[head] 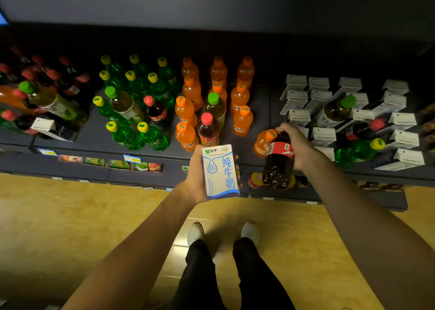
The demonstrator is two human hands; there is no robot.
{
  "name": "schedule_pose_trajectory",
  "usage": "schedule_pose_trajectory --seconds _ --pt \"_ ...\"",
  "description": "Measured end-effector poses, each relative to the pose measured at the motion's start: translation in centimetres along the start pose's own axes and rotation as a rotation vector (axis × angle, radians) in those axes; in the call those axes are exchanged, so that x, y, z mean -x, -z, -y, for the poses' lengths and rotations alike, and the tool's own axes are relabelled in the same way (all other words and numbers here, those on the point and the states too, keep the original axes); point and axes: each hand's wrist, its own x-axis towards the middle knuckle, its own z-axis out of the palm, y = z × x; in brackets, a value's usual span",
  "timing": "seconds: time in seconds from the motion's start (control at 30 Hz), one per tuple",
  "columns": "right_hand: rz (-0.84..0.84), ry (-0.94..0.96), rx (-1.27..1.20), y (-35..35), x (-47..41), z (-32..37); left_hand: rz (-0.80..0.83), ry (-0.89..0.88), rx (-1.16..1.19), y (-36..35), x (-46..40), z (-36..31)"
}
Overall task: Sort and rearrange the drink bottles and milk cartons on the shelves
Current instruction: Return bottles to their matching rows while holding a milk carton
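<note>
- Spanning the view: dark shelf [94, 133], stocked in groups, with price tags along its front edge.
- Milk cartons [320, 112], right section: white boxes with folded tops, standing in rows; a green-capped tea bottle [339, 108] and a yellow-capped green bottle [360, 148] stand among them.
- Orange soda bottles [190, 98], centre: orange caps, orange liquid, in rows; a red-capped dark bottle [208, 128] stands among them.
- Green soda bottles [138, 83], left of centre: yellow caps, clear green plastic.
- Cola bottle [279, 161]: dark liquid, red label, held in front of the shelf edge; right hand [299, 145] grips its neck from above, fingers curled round the top.
- Milk carton [220, 171]: white with blue print and blue characters, held upright before the shelf edge; left hand [196, 175] clasps it from behind, fingers wrapped round its sides.
</note>
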Motion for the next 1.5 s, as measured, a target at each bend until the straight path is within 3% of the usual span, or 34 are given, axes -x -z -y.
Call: schedule_pose_trajectory --seconds 0.3,0.93,1.07,1.33,1.5 --pt "-0.026 -0.025 0.002 -1.2 -0.5 0.1 -0.032 -0.013 0.022 1.2 -0.2 0.1" --pt "0.080 -0.008 0.045 -7.5 -1.3 -1.7 -0.042 -0.064 0.023 5.0 2.1 -2.3" --pt "0.076 0.045 0.070 -6.7 -4.1 -2.4 -0.018 -0.062 0.025 5.9 2.5 -2.4" --pt "-0.015 0.040 0.131 -6.1 -0.6 -2.3 -0.002 -0.084 0.047 6.3 2.6 -1.5" --pt "0.060 0.060 0.180 -5.8 0.1 -2.0 0.015 -0.152 0.112 5.7 3.4 -0.7"
